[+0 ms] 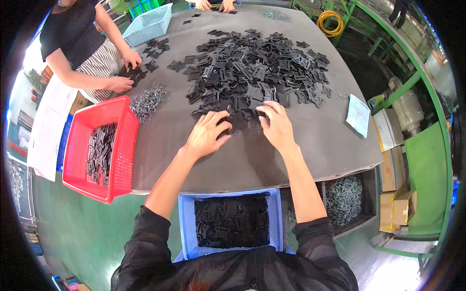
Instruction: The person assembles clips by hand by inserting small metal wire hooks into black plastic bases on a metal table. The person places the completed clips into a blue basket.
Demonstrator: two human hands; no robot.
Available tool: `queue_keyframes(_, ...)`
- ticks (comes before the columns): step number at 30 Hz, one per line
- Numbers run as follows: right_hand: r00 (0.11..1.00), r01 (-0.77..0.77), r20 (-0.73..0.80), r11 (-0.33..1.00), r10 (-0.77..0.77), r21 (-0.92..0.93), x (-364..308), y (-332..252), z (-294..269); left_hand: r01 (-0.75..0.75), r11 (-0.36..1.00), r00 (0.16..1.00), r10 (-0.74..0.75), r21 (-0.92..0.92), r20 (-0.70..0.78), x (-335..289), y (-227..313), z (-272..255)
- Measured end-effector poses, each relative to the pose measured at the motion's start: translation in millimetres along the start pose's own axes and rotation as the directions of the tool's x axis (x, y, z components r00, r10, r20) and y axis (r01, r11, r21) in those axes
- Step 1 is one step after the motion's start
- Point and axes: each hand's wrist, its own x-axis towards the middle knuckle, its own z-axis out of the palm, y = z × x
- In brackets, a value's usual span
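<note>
A large heap of flat black plastic parts [242, 68] covers the middle of the grey tabletop, with thin metal wire pieces among them. At its near edge my left hand [208, 135] is open, its fingers curved and apart beside a few loose black parts. My right hand [277, 127] reaches the same edge from the other side. Its fingers and thumb curl round a small black part [262, 115], which they mostly hide. Directly below, against the table's near edge, a blue basket [278, 218] holds a mass of black parts.
A red basket [127, 145] with black parts stands at the left, near a pile of metal hooks [149, 103]. A co-worker [73, 46] handles parts there; another person's hands [213, 5] show at the far edge. A light-blue cloth [357, 116] lies right. Metal hooks fill a bin [344, 200] below.
</note>
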Motion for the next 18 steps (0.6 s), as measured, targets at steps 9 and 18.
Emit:
queue_keyframes(9, 0.987, -0.007, 0.163, 0.989, -0.017, 0.149, 27.1, -31.1, 33.5, 0.132, 0.421, 0.682, -0.695, -0.898, -0.226, -20.0, -4.7, -14.8)
queue_keyframes(18, 0.990, 0.025, 0.123, 0.959, -0.062, 0.281, 33.2, -50.0, 36.1, 0.010, 0.297, 0.797, -0.579, -0.955, -0.172, 5.2, 5.8, -62.3)
